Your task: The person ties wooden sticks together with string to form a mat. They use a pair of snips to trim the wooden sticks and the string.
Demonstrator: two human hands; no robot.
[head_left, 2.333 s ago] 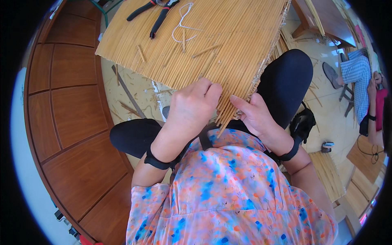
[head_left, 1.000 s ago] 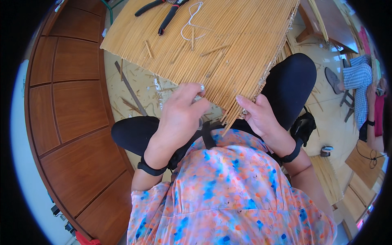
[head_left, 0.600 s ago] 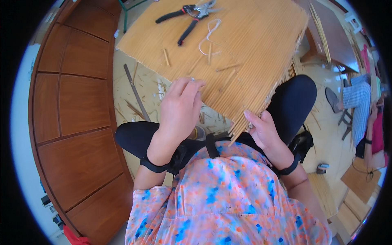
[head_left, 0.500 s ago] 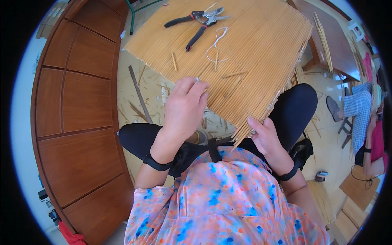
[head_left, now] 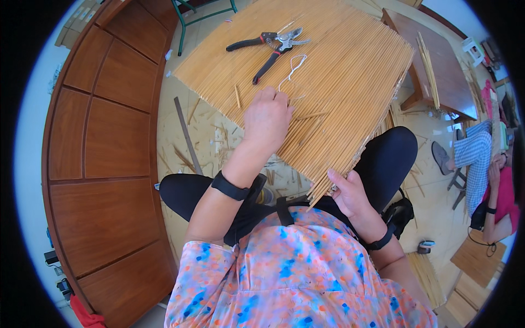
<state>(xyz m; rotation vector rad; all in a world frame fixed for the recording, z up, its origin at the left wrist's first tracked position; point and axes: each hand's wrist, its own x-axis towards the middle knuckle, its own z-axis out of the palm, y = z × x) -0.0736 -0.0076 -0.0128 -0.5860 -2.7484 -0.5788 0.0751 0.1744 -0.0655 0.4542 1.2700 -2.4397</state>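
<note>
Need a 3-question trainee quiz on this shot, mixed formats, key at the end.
1. True or false: the shears lie on the stick mat with their blades apart.
2. Where is the left hand?
A. Down on the floor
B. On a knee
C. At the mat, near the handles of the shears
3. Fill in: the hand at the mat's near corner, by the uneven stick ends, is the ____ hand.

Key: 1. True. 2. C. 3. Right; the right hand has its thumb at that corner.
</note>
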